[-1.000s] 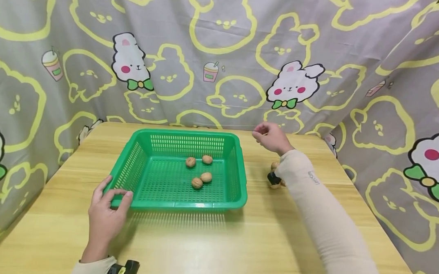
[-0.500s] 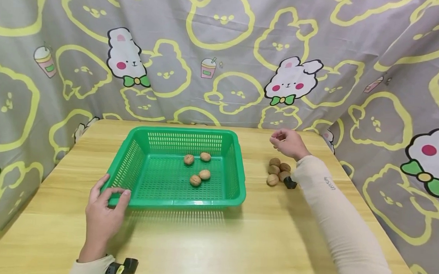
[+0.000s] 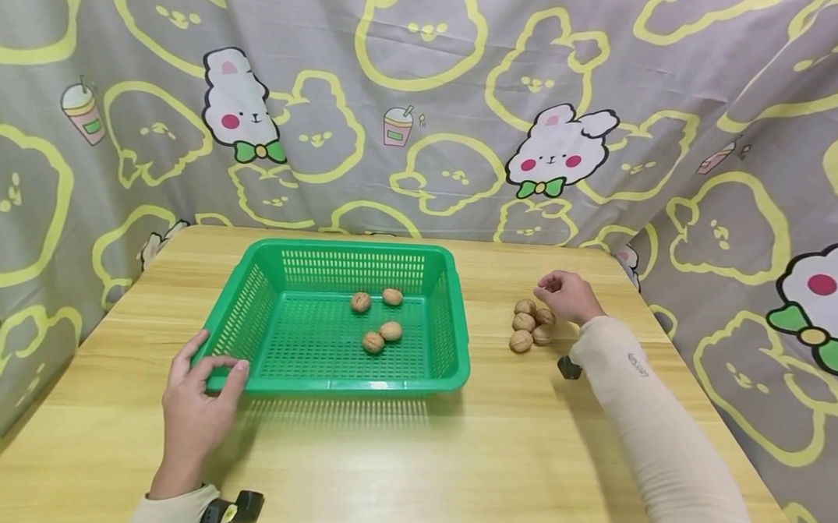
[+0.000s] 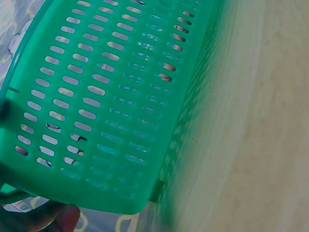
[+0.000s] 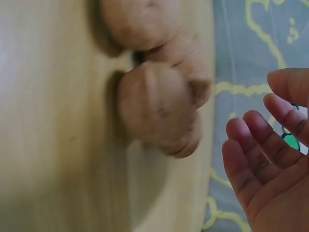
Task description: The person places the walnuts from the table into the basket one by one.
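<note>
While the left hand (image 3: 198, 416) holds the green plastic basket (image 3: 399, 387) at its 8 o'clock corner, the right hand (image 3: 573, 298) hovers at 2 o'clock of the loose walnuts (image 3: 523, 322) on the tabletop (image 3: 382, 470). Clock positions refer to the head view.

Status: four walnuts (image 3: 360, 302) lie inside the basket, toward 3 o'clock of its floor; a cluster of at least five stands outside it, at 3 o'clock. The step in hand appears to be an approach to that cluster. Left fingers: curled at the basket rim. Right fingers: parted and relaxed, holding nothing; the right wrist view shows a gap between them and the nuts.

Next move, as judged: lower the right fingers toward 7 o'clock, straddle a single nut and pinch it without rolling its neighbours. Maintain the left hold so that the basket does not slide.

Visibility limits: the right hand may mask further nuts, so the exact count cannot be confirmed. In the right wrist view the nuts are blurred and the hand is cut off at 3 o'clock. In the left wrist view the basket wall fills most of the frame; brown patches behind its slots are probably walnuts. Left fingertip contact beneath the rim cannot be verified.
</note>
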`<state>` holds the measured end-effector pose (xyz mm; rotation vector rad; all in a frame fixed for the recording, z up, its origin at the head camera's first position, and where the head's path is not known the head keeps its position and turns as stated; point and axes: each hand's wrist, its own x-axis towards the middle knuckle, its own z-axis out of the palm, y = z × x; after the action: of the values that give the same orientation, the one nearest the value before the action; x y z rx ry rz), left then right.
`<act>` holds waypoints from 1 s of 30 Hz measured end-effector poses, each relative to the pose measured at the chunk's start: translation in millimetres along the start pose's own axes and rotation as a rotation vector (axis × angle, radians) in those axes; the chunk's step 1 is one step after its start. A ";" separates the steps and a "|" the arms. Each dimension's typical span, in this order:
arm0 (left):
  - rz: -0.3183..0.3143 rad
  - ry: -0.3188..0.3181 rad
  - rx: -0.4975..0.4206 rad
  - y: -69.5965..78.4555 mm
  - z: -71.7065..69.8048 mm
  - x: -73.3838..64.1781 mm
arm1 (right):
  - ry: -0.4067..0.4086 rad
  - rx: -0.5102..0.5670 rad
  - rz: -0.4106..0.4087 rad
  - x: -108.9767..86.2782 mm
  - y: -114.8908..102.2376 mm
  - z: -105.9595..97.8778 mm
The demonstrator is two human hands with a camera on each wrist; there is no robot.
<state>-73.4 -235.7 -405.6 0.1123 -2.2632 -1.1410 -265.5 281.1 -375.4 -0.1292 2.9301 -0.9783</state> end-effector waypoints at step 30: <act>0.008 0.001 0.003 1.1 -0.8 0.0 | -0.063 -0.066 0.120 -9.7 32.7 15.7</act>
<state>-72.8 -235.7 -404.4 0.1053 -2.2628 -1.1330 -256.7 298.6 -407.4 0.0138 2.8757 -0.8449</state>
